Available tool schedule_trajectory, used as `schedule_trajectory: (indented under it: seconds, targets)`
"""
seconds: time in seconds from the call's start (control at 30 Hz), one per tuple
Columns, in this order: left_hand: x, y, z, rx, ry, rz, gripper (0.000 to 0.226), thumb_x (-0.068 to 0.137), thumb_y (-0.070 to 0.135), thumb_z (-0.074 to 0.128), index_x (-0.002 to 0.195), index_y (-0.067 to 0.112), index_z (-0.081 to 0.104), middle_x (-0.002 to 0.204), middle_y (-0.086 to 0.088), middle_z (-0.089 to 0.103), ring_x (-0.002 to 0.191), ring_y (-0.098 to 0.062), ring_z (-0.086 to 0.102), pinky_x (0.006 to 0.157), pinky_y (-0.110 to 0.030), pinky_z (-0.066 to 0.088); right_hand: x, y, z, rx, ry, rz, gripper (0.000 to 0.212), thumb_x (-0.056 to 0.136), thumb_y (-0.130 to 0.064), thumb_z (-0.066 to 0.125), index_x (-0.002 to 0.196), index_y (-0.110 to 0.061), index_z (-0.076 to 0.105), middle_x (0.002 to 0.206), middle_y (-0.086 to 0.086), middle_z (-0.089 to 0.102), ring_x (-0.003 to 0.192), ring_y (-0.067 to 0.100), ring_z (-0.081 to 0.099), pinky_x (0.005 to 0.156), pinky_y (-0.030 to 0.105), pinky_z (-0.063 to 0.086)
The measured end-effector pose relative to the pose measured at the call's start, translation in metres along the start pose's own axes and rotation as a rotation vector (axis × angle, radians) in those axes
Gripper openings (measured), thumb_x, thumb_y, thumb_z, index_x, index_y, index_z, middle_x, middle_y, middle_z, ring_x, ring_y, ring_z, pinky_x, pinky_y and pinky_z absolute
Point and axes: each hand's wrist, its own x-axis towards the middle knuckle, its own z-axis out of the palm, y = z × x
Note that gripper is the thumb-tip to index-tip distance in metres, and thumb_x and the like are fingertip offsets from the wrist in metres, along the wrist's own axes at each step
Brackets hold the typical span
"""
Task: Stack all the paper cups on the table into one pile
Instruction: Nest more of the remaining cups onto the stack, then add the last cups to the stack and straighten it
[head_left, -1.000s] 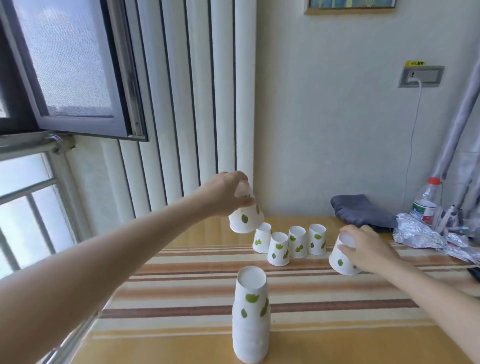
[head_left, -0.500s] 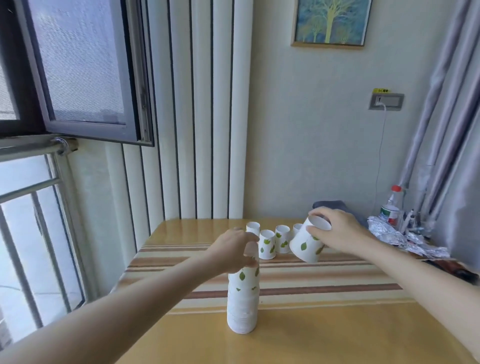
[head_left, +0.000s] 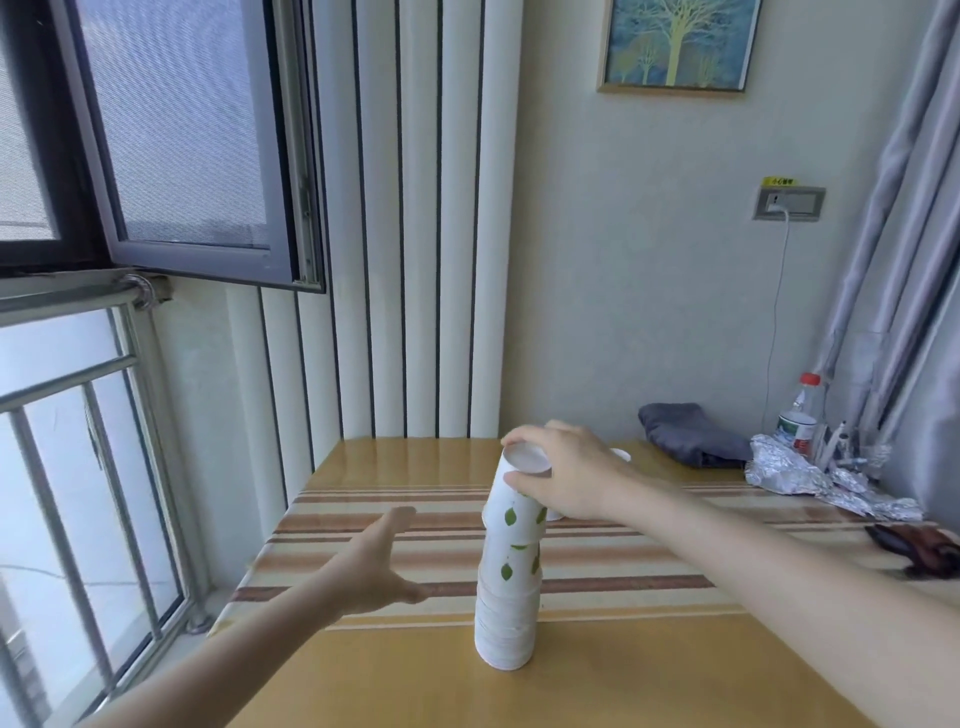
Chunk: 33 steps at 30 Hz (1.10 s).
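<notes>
The pile (head_left: 509, 587) of upturned paper cups stands on the table (head_left: 649, 670) near its front edge and serves here as the reference. The right hand (head_left: 563, 475) is closed around the top cup (head_left: 519, 488), thumb on the near side and fingers over the far side; that cup sits slightly tilted on the pile and appears not fully seated. The left hand (head_left: 379, 564) lies to the left of the pile, apart from it, fingers spread and holding nothing. Step in hand, by judgement: seating one more cup on the pile. Behind the pile, mostly hidden by the right hand, at least one loose cup (head_left: 621, 454) shows by its rim; how many remain cannot be told. The next move likely calls for pressing the top cup down square, letting go, then reaching behind the pile without knocking it.
</notes>
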Motion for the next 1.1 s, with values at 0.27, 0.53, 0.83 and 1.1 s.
schedule_trajectory:
  seconds: [0.27, 0.53, 0.83, 1.1]
  targets:
    - [0.022, -0.009, 0.0, 0.029, -0.091, -0.006, 0.091, 0.071, -0.003, 0.069, 0.143, 0.031, 0.025, 0.149, 0.002, 0.035, 0.134, -0.019, 0.037, 0.103, -0.032, 0.046, 0.0, 0.018, 0.048, 0.033, -0.243, 0.022, 0.047, 0.081, -0.065, 0.051, 0.122, -0.042, 0.046, 0.127, -0.004, 0.048, 0.112, 0.019, 0.051, 0.093, 0.038, 0.045]
    - [0.136, 0.047, 0.001, 0.203, 0.014, 0.148, 0.074, 0.08, -0.012, 0.047, 0.141, 0.026, 0.032, 0.147, -0.003, 0.037, 0.132, -0.022, 0.041, 0.098, -0.024, 0.04, 0.057, 0.118, 0.047, 0.033, -0.09, 0.258, 0.047, 0.091, -0.058, 0.035, 0.131, -0.034, 0.042, 0.134, 0.001, 0.043, 0.118, 0.023, 0.047, 0.097, 0.039, 0.04]
    - [0.286, 0.076, 0.059, 0.403, -0.064, 0.237, 0.08, 0.079, 0.0, 0.061, 0.144, 0.031, 0.026, 0.152, -0.003, 0.018, 0.136, -0.033, 0.027, 0.104, -0.037, 0.041, 0.128, 0.241, 0.051, -0.284, -0.2, 0.387, 0.072, 0.082, -0.029, 0.062, 0.144, -0.035, 0.027, 0.153, 0.002, 0.02, 0.138, 0.031, 0.025, 0.105, 0.043, 0.037]
    - [0.349, 0.064, 0.093, 0.513, -0.15, 0.248, 0.07, 0.083, 0.001, 0.061, 0.142, 0.029, 0.034, 0.152, -0.001, 0.025, 0.134, -0.032, 0.033, 0.104, -0.039, 0.043, 0.163, 0.289, 0.075, -0.288, -0.267, 0.393, 0.079, 0.082, -0.036, 0.068, 0.147, -0.034, 0.023, 0.158, -0.002, 0.013, 0.14, 0.03, 0.024, 0.106, 0.043, 0.039]
